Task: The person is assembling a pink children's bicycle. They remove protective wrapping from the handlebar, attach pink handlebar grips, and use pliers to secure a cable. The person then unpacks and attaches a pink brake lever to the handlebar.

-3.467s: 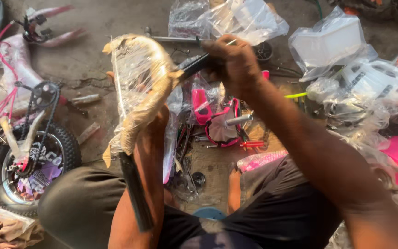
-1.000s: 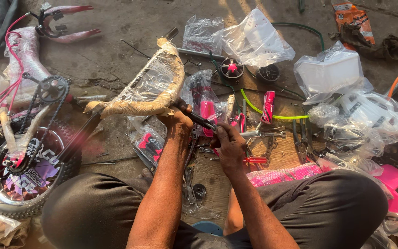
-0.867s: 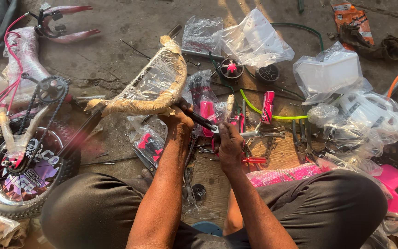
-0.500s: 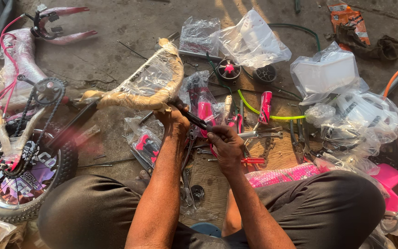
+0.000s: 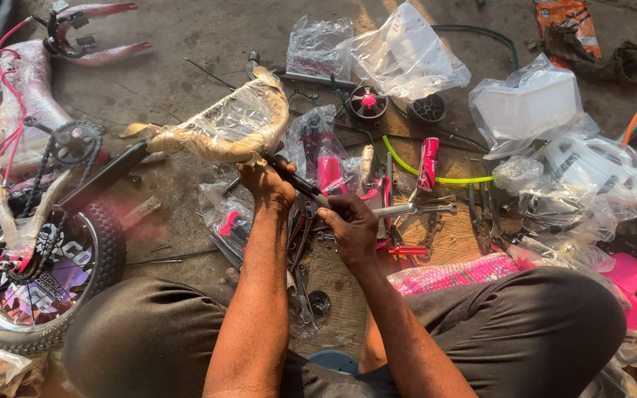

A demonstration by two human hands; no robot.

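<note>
My left hand grips a black rod where it joins a curved bicycle part wrapped in clear plastic and brown paper, held low over the ground. My right hand is closed on a silver spanner at the rod's lower end. A black bar runs left from the wrapped part. Both forearms reach out over my dark trousers.
A small pink bicycle frame with rear wheel and chain lies at the left. Loose tools, pink parts and a red screwdriver lie on cardboard ahead. Plastic-bagged white parts fill the right; two small wheels lie farther out.
The wrapped part has come down from upright near my face to nearly level over the ground. My right hand has moved down to the rod's end with the spanner.
</note>
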